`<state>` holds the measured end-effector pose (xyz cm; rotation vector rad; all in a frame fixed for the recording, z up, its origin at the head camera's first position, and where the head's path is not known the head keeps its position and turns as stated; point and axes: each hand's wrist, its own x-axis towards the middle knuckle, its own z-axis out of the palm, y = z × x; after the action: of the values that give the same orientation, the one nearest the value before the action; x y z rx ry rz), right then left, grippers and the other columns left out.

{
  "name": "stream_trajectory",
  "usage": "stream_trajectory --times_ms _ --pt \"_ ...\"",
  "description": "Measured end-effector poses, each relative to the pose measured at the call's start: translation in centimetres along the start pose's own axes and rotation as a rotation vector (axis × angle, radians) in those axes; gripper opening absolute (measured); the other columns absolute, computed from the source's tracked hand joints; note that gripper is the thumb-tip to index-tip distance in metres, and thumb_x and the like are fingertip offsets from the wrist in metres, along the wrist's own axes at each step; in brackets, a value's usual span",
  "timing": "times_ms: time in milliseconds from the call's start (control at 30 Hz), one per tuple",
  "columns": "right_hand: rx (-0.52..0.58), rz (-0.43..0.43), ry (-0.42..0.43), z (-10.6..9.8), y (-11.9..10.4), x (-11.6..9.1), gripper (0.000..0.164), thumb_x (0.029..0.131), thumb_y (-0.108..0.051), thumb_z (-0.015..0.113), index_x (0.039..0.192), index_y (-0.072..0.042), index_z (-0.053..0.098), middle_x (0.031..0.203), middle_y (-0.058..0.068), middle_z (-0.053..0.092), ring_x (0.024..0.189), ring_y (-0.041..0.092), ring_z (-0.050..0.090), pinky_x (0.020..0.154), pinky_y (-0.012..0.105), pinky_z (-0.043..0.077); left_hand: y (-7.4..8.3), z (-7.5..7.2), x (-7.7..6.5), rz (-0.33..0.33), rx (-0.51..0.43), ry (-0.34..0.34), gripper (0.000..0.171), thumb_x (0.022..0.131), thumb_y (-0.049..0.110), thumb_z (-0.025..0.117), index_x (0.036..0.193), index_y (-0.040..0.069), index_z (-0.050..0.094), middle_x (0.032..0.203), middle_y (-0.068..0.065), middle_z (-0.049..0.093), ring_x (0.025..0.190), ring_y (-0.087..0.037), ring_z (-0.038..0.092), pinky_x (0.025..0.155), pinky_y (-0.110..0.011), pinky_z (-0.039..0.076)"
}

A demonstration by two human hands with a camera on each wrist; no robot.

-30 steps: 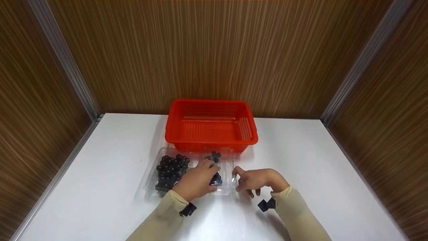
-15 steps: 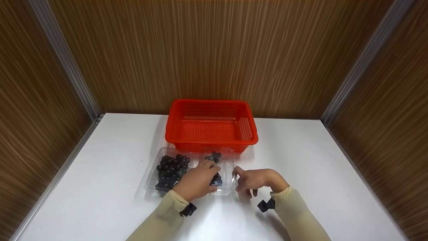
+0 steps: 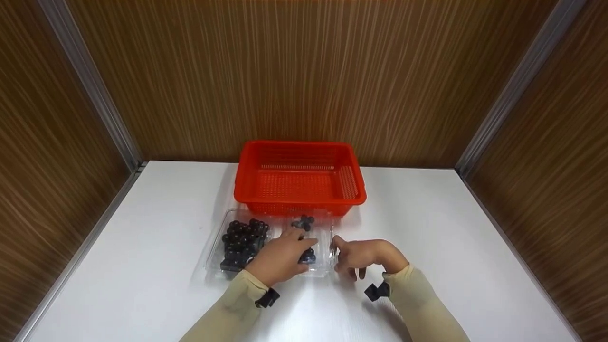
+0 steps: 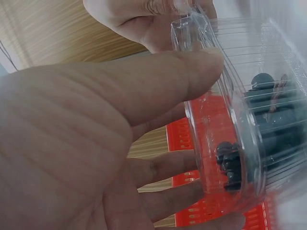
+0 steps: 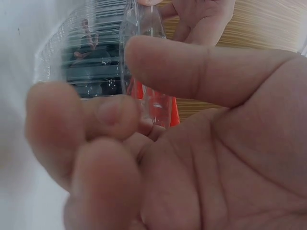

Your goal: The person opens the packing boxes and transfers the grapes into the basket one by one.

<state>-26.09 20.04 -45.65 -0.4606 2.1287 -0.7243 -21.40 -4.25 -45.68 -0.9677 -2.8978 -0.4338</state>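
Left grip (image 3: 280,256): your fingers are spread and fairly straight, with the thumb laid over the rim of the clear box (image 3: 322,240) and the other fingers along its side in the left wrist view. Right grip (image 3: 361,256): your fingers are bent, tips at the box's right edge; whether they pinch the rim or merely rest against it, you cannot tell from these angles. Change over the last half second: one left finger has straightened and swung out to the right, uncovering a little more of the dark fruit beneath, while the right grip has hardly shifted. Box and contents have not visibly moved. Reading: probably a small readjustment of hold on the box, with the fruit itself undisturbed so far. The box lies flat on the bench (image 3: 427,213) between your forearms and the red basket (image 3: 299,202). Inside it, the main heap of grapes (image 3: 242,244) fills the left part; a small bunch (image 3: 303,222) sits toward the far right, and more fruit is partly hidden under your left grip. The basket stands just beyond the box, upright, with no fruit in it; contact between the two is unclear. Wood-grain panels (image 3: 304,71) close off the back and both sides.
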Motion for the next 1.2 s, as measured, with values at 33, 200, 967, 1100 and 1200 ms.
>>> stream_trajectory --times_ms 33,200,967,1100,1200 --pt "-0.003 -0.003 0.002 0.0 -0.05 0.03 0.042 0.097 -0.012 0.061 0.129 -0.017 0.034 0.074 0.011 0.062 0.062 0.021 0.062 0.052 0.03 0.051 -0.03 -0.02 0.0 0.003 0.002 0.004 0.061 0.086 0.028 0.085 0.142 0.015 0.064 0.141 -0.016 0.059 0.132 -0.038 0.057 0.094 -0.048 0.058" --pt "-0.025 -0.007 0.001 -0.08 -0.18 0.01 0.042 0.096 -0.012 0.059 0.129 -0.017 0.035 0.071 0.011 0.063 0.061 0.02 0.062 0.052 0.03 0.051 -0.01 -0.15 0.02 -0.006 -0.013 -0.001 0.06 0.088 0.027 0.084 0.143 0.014 0.063 0.142 -0.018 0.058 0.133 -0.038 0.056 0.097 -0.049 0.057" --pt "-0.027 -0.054 0.047 -0.2 -0.46 -0.33 0.029 0.097 -0.017 0.06 0.118 -0.018 0.041 0.069 0.008 0.061 0.062 0.019 0.059 0.054 0.031 0.05 0.18 -0.16 0.19 -0.075 -0.051 -0.004 0.074 0.08 0.033 0.089 0.145 0.012 0.059 0.148 -0.019 0.052 0.138 -0.037 0.05 0.111 -0.053 0.045" --pt "-0.03 -0.083 0.071 -0.18 -0.29 -0.39 0.026 0.097 -0.016 0.062 0.117 -0.016 0.045 0.073 0.008 0.065 0.064 0.019 0.061 0.057 0.032 0.05 0.47 -0.01 0.32 -0.069 -0.026 0.009 0.078 0.079 0.031 0.091 0.146 0.011 0.056 0.145 -0.015 0.055 0.136 -0.033 0.052 0.113 -0.049 0.045" --pt "-0.036 -0.11 0.094 -0.19 -0.1 -0.48 0.023 0.097 -0.016 0.064 0.116 -0.013 0.049 0.08 0.014 0.068 0.065 0.02 0.062 0.059 0.035 0.053 0.71 0.05 0.45 -0.065 0.001 0.013 0.079 0.078 0.031 0.091 0.146 0.013 0.056 0.143 -0.011 0.056 0.133 -0.031 0.054 0.11 -0.048 0.047"
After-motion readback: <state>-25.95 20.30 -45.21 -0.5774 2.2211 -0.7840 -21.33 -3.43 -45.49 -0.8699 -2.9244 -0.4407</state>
